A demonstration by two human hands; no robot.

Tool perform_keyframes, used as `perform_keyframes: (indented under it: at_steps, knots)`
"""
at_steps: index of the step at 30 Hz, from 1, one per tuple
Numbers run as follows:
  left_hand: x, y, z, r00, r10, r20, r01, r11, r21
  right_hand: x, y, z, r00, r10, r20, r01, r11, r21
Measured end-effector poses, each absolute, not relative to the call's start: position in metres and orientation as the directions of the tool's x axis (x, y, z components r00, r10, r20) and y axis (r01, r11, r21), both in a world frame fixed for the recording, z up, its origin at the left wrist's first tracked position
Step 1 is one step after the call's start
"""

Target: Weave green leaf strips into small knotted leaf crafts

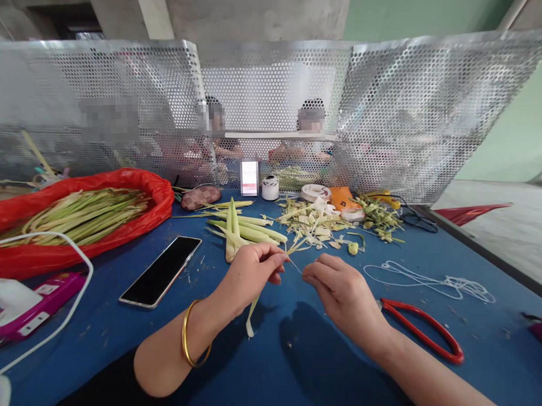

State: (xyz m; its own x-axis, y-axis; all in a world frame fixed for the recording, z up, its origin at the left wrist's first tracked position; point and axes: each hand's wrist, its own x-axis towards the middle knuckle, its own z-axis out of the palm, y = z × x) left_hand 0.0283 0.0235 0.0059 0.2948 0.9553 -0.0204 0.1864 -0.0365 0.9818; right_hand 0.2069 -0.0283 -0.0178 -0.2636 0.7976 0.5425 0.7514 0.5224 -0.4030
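My left hand [257,262] is pinched around thin, pale plant strips, whose ends fan out past the fingertips. A longer pale strip [251,323] hangs below that hand. From there a fine whitish thread [294,265] runs to my right hand [336,283], whose thumb and fingers are pressed together on it. Beside my right wrist lies a red-handled tool [457,355], its head partly hidden by the hand. A loose bundle of white cord [460,286] rests farther right. Just beyond my left hand are pale green leaf stalks [254,232].
At left are a red bag [159,201] of long green strips, a phone [162,272] and a purple power strip [47,302]. Plant scraps [314,222], a tape roll [315,192] and a white jar [270,187] lie ahead. Behind a perforated metal screen [266,79] people sit.
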Motion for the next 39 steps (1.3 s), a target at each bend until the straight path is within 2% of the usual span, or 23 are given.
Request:
perform_keyframes:
  at_steps: [5, 10, 14, 17, 20, 24, 28, 31, 34, 36, 39]
  knots:
    - [0.027, 0.024, 0.010, 0.381, 0.914, -0.138, 0.063, 0.123, 0.990, 0.206, -0.026, -0.019, -0.260, 0.801, 0.539, 0.766, 0.511, -0.391]
    - [0.028, 0.026, 0.009, 0.358, 0.922, -0.148, 0.085, 0.126, 0.988, 0.207, -0.026, -0.020, -0.273, 0.802, 0.532, 0.767, 0.515, -0.383]
    - [0.029, 0.026, 0.003, 0.300, 0.953, -0.024, 0.223, -0.046, 0.974, 0.205, -0.029, -0.018, -0.333, 0.764, 0.552, 0.743, 0.574, -0.346]
    - [0.028, 0.026, -0.001, 0.304, 0.947, 0.103, 0.370, -0.217, 0.903, 0.203, -0.032, -0.015, -0.344, 0.753, 0.561, 0.711, 0.600, -0.368]
    - [0.026, 0.027, -0.005, 0.325, 0.932, 0.161, 0.463, -0.305, 0.832, 0.204, -0.033, -0.012, -0.337, 0.748, 0.571, 0.693, 0.608, -0.387]
    - [0.025, 0.027, -0.010, 0.417, 0.893, 0.172, 0.506, -0.385, 0.772, 0.209, -0.032, -0.008, -0.342, 0.703, 0.623, 0.706, 0.630, -0.324]
    - [0.027, 0.021, -0.008, 0.587, 0.787, 0.190, 0.540, -0.556, 0.632, 0.212, -0.031, -0.005, -0.359, 0.704, 0.613, 0.729, 0.622, -0.287]
    - [0.028, 0.015, -0.003, 0.721, 0.670, 0.174, 0.495, -0.675, 0.547, 0.213, -0.029, -0.003, -0.368, 0.742, 0.560, 0.690, 0.622, -0.371]
    - [0.029, 0.011, 0.003, 0.809, 0.568, 0.149, 0.389, -0.709, 0.588, 0.217, -0.023, -0.003, -0.335, 0.830, 0.446, 0.593, 0.554, -0.584]
    - [0.029, 0.010, 0.006, 0.806, 0.569, 0.161, 0.329, -0.657, 0.679, 0.221, -0.018, -0.004, -0.265, 0.908, 0.325, 0.493, 0.417, -0.764]
    - [0.030, 0.011, 0.007, 0.698, 0.689, 0.196, 0.282, -0.516, 0.809, 0.223, -0.012, -0.008, -0.177, 0.981, 0.076, 0.258, 0.121, -0.959]
